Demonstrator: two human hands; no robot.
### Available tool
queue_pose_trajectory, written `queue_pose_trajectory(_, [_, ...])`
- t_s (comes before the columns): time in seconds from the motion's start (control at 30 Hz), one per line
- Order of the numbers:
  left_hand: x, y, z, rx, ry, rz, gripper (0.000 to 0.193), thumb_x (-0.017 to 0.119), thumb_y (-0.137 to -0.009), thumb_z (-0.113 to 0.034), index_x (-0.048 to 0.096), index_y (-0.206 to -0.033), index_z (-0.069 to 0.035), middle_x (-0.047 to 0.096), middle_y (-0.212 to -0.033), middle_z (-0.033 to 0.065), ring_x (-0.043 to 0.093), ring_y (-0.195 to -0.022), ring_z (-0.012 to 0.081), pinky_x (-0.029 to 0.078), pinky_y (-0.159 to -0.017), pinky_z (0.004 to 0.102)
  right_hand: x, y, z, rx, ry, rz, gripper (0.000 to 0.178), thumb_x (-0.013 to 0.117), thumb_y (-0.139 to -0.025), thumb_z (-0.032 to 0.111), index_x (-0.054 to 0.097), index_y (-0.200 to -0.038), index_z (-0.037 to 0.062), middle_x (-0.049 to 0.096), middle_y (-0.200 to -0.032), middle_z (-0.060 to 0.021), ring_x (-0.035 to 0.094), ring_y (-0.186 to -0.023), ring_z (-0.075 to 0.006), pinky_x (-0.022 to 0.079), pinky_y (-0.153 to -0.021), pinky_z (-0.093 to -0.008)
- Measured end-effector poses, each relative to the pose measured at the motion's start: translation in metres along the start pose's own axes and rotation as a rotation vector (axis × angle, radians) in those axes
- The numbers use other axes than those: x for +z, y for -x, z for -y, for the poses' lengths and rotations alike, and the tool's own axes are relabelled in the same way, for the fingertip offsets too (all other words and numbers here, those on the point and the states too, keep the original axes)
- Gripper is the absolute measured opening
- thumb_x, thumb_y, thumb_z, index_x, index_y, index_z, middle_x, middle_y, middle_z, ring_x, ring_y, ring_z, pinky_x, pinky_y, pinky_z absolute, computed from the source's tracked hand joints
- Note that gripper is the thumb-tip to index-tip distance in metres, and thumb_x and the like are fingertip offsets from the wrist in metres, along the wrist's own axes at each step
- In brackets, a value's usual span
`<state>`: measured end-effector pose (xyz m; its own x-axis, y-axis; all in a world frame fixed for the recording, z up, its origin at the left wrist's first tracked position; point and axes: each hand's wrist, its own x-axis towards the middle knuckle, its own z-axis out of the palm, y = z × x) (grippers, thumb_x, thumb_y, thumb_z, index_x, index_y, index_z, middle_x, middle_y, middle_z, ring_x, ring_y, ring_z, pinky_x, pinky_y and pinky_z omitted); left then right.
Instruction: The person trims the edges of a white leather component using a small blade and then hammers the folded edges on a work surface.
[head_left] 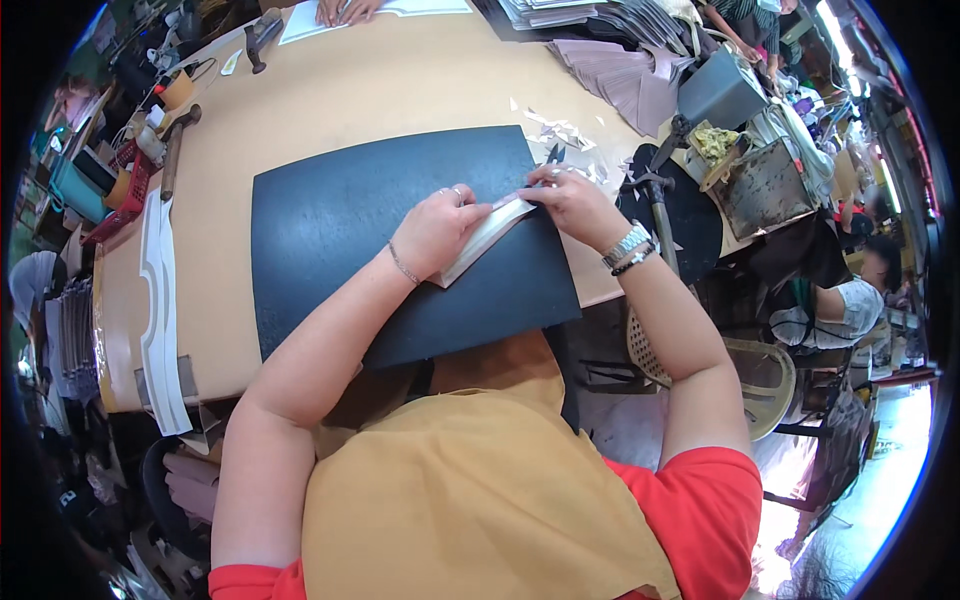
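Note:
A narrow strip of white and mauve material (484, 241) lies slantwise over the black mat (335, 220). My left hand (447, 232) pinches its upper edge, thumb and fingers pressed together. At the strip's far right end my right hand (575, 205) is closed on it, fingertips near those of the left. Dark pointed tips, like those of small snips (556, 154), show just beyond my right hand; whether the hand touches them I cannot tell. Under my left hand, part of the strip is hidden.
White scraps (565, 132) lie right of the mat, near a hammer (660, 215) on a dark round pad. Another hammer (178, 150) and long white cut pieces (160, 310) are at the left. Mauve pieces (620, 85) fan out at far right. Another person's hands (345, 10) work at the far edge.

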<state>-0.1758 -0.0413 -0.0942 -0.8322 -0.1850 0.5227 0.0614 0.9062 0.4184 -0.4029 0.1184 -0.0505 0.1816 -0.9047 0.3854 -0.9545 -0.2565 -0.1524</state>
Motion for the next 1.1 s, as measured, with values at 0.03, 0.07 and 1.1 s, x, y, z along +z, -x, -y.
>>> queue_pose_trajectory(0.03, [0.001,0.000,0.001,-0.010,0.001,-0.009,0.024,0.068,-0.092,-0.009,0.079,-0.112,-0.014,0.068,-0.102,0.0109,0.069,-0.090,0.0315,0.058,-0.080,0.0417,-0.007,0.007,-0.004,0.130,-0.002,-0.021,0.031,0.061,-0.087,-0.003,0.078,-0.108,0.0117,0.072,-0.107,-0.0104,0.070,-0.098,-0.0307,0.057,-0.087,-0.0412])
queue_pose_trajectory(0.07, [0.000,-0.003,0.003,-0.011,-0.003,-0.018,0.024,0.068,-0.092,-0.009,0.079,-0.112,-0.014,0.068,-0.102,0.0109,0.069,-0.090,0.0315,0.058,-0.080,0.0417,-0.017,0.014,-0.012,0.257,-0.005,-0.042,0.034,0.059,-0.086,-0.005,0.078,-0.109,0.0111,0.072,-0.108,-0.0109,0.070,-0.099,-0.0317,0.057,-0.087,-0.0418])
queue_pose_trajectory(1.1, [-0.020,-0.015,0.043,-0.254,-0.094,0.071,0.022,0.067,-0.089,-0.014,0.080,-0.105,-0.009,0.072,-0.102,0.0155,0.071,-0.093,0.0350,0.058,-0.086,0.0437,0.004,-0.032,0.039,0.731,-0.194,0.120,0.040,0.055,-0.107,0.037,0.055,-0.112,-0.0027,0.068,-0.090,-0.0319,0.067,-0.089,-0.0499,0.052,-0.078,-0.0534])
